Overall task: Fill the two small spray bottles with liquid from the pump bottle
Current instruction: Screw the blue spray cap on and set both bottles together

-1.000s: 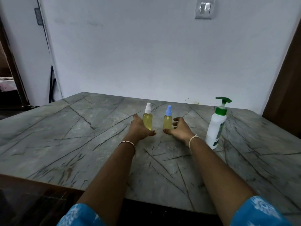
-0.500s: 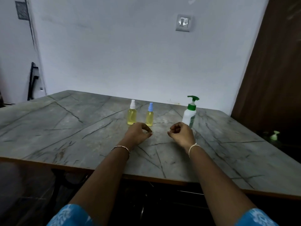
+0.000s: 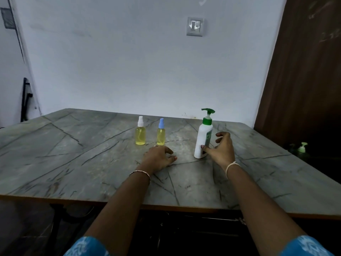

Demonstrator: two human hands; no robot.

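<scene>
Right hand (image 3: pixel 222 149) grip spread around the pump bottle (image 3: pixel 203 137): thumb tip touching its lower front, fingers curled apart behind its right side, not clamped on it. Whether the fingers touch the back of the bottle is hidden. Left hand (image 3: pixel 158 157) rests palm-down on the surface (image 3: pixel 73 154), fingers loosely bent, gripping nothing; its far fingertips are hidden behind the knuckles.

Pump bottle stands upright, white with green pump, label too small to read. The two spray bottles stand upright just beyond the left hand, apart from it: white-cap bottle (image 3: pixel 140 134) left, blue-cap bottle (image 3: pixel 161 135) right, both showing yellow liquid nearly to the shoulder.

Versus 0.5 s ago: both hands were closed fists in front of the bottles; right hand has since opened and moved to the pump bottle, left has relaxed flat.
</scene>
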